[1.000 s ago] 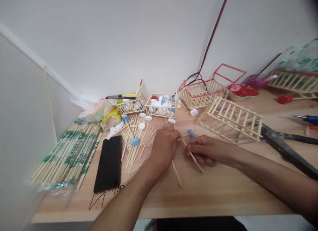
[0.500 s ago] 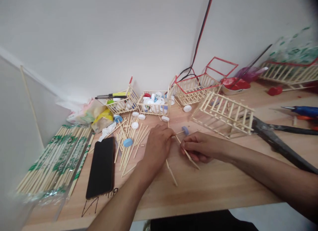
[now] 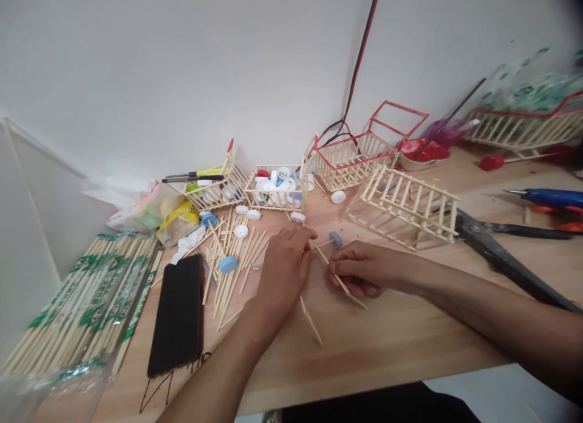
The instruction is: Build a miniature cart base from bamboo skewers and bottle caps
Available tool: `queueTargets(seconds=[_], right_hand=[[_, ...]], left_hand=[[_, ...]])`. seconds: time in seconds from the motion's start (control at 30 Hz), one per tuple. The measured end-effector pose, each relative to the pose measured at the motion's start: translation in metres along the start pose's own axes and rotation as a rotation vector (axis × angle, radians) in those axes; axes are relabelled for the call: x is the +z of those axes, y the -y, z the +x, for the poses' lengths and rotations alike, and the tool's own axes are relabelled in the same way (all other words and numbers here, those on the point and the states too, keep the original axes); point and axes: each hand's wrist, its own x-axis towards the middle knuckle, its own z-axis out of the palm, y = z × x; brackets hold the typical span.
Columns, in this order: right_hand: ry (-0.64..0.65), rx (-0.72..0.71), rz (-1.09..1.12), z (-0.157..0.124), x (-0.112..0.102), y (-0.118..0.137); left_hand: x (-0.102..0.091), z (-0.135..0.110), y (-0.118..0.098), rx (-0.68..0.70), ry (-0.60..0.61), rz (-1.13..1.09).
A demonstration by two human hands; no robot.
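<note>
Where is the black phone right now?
Head view, left part of the table: the black phone lies flat between the wrapped chopstick bundle and the loose sticks, left of the left hand.

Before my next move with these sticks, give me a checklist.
1. Right hand gripping the thin slanted wooden stick: ok.
2. Left hand holding the short wooden stick tipped with the round blue plastic cap: cannot tell.
3. Cap seated on its stick end: ok.
4. Loose wooden stick between the forearms lying flat on the light wooden table: ok.
5. Large black metal shears apart from right forearm: cannot tell.
</note>
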Motion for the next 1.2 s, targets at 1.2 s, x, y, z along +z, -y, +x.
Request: queueTargets(seconds=[1.2], right_hand=[[-0.016,-0.022,0.002,0.0016,0.0018,0.001]], left_hand=[[0.0012,0.0006,-0.0021,0.052,0.008,0.026]])
